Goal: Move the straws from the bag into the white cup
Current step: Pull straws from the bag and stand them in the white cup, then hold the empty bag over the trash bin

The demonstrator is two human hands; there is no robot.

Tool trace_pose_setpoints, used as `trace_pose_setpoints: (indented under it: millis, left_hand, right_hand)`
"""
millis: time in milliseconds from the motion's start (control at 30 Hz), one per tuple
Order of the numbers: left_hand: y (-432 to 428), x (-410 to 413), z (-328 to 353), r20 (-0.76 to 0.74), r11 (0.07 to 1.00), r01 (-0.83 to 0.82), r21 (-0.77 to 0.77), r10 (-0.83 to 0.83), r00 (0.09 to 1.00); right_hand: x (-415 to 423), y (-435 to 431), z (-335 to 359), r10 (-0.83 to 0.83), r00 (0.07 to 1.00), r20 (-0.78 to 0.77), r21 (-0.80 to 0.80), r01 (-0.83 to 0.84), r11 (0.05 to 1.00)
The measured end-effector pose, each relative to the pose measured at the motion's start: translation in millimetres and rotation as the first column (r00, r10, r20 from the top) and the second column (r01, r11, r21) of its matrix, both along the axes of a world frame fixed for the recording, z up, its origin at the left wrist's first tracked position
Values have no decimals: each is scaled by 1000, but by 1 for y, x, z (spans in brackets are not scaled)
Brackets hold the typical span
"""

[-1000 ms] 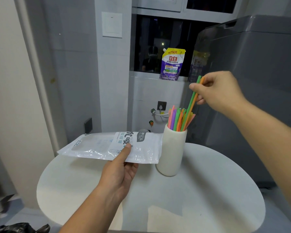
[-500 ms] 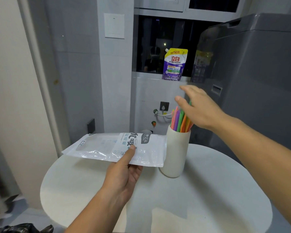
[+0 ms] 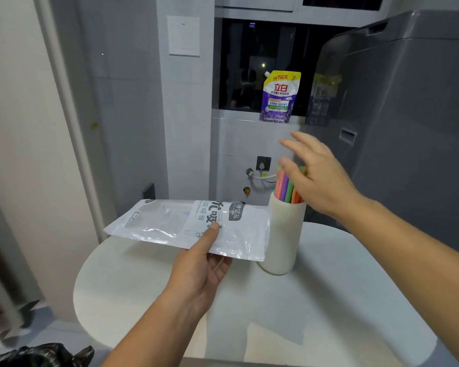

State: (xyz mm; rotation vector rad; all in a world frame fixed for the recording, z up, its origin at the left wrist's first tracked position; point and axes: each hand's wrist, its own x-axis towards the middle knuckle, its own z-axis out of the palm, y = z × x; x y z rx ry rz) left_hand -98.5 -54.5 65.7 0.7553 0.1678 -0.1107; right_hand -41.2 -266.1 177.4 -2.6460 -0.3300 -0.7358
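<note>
While a bundle of coloured straws (image 3: pixel 285 188) stands upright in a ribbed white cup (image 3: pixel 282 234) on a round white table (image 3: pixel 329 300), the right hand (image 3: pixel 319 178) hovers at their tips, fingers spread and loosely extended, gripping nothing. Its palm and lower fingers overlap the upper ends of the green and orange straws on the cup's right side; whether skin meets plastic cannot be told. Pink, purple and green straws show clear to the left of the thumb.

The left hand (image 3: pixel 200 271) holds a clear plastic bag (image 3: pixel 191 226) out flat above the table's near-left edge, thumb pressed on top near the printed panel and the other fingers curled beneath. The bag's right end sits just in front of the cup, overlapping its left side. No straws can be made out through its clear film. Its label carries large Chinese characters alongside the English words "Drink" and "Straw".

On the window ledge behind, a purple-and-yellow detergent pouch (image 3: pixel 280 98) bears the characters "立白" in red and "150克" at the top. A grey appliance (image 3: pixel 408 115) fills the right side, and a white wall switch plate (image 3: pixel 184 35) sits on the tiled column.
</note>
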Motion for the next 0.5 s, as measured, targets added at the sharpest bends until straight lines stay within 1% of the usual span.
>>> trace_pose_setpoints:
  millis: [67,133,167,200,233,300,333,367,400,433,500]
  left_hand:
    - [3,-4,4,12,1000,3,3,-3,1000]
    - [8,-7,9,24,1000,8,8,-8,1000]
    - [12,-11,13,32,1000,14,9,-14,999]
    - [17,-15,16,40,1000,19,10,-19,999]
    - [23,-19,20,46,1000,24,15,-25,999]
    - [36,-32,25,55,999,24,23,-25,998]
    - [44,-41,27,58,999,23,29,-25,998]
    - [52,-50,29,59,999,26,43,-28,998]
    - [61,-61,29,58,998,29,58,-32,998]
    - [68,-71,29,51,997,28,76,-32,998]
    - [91,-95,21,23,994,-7,110,5,1000]
  right_hand:
    - [-14,6,-1,35,994,108,120,-48,992]
    - [-32,16,-8,63,974,220,200,-108,974]
    - [-43,22,-13,56,965,257,245,-121,962]
    - [-54,30,-19,38,968,248,300,-115,947]
    - [-65,38,-24,21,982,189,370,-91,925]
    - [-86,59,-32,50,998,-43,547,-18,837]
    - [-95,71,-35,120,978,-168,649,18,760]
    - [-102,83,-37,218,938,-268,743,58,667]
    - [-108,95,-39,315,891,-326,808,90,582]
    - [-114,106,-42,395,851,-347,847,104,521]
    - [-125,133,-53,496,791,-357,882,112,457]
